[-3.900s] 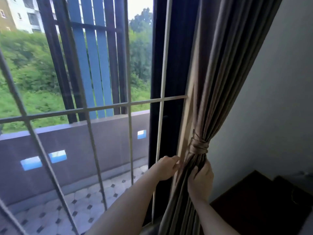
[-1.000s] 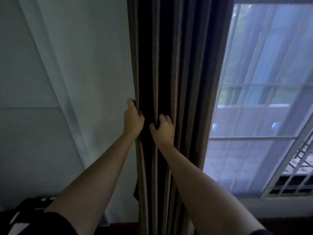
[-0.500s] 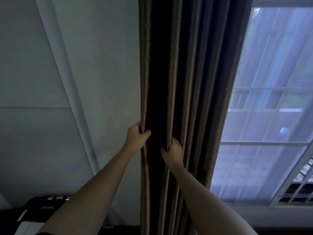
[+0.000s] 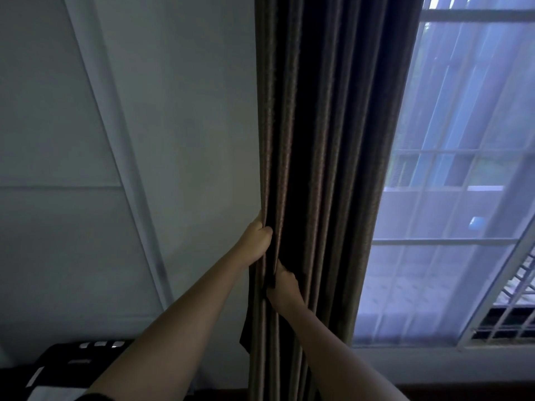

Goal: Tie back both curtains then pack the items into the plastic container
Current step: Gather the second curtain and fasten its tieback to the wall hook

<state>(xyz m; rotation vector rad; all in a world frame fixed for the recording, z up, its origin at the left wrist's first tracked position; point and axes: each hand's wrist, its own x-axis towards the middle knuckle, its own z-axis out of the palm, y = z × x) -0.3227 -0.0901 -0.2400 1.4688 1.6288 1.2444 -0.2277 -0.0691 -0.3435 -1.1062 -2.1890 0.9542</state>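
A dark brown pleated curtain [image 4: 333,140] hangs straight down in the middle of the head view, loose and untied. My left hand [image 4: 256,241] grips the curtain's left edge, fingers curled round the outer fold. My right hand [image 4: 282,287] sits lower and just to the right, pinching a dark strip of fabric that runs along the folds. A loose corner of dark cloth hangs out below the left edge. No plastic container is in view.
A pale wall [image 4: 115,140] with a slanted white strip lies to the left. To the right a sheer white curtain [image 4: 448,227] covers the window, with metal bars [image 4: 509,314] at the lower right. A black and white object [image 4: 66,369] sits at the bottom left.
Earlier I was at the right curtain, tied with a band. Over the last second both hands slid down this left curtain; the right hand dropped lower and closer to the left edge.
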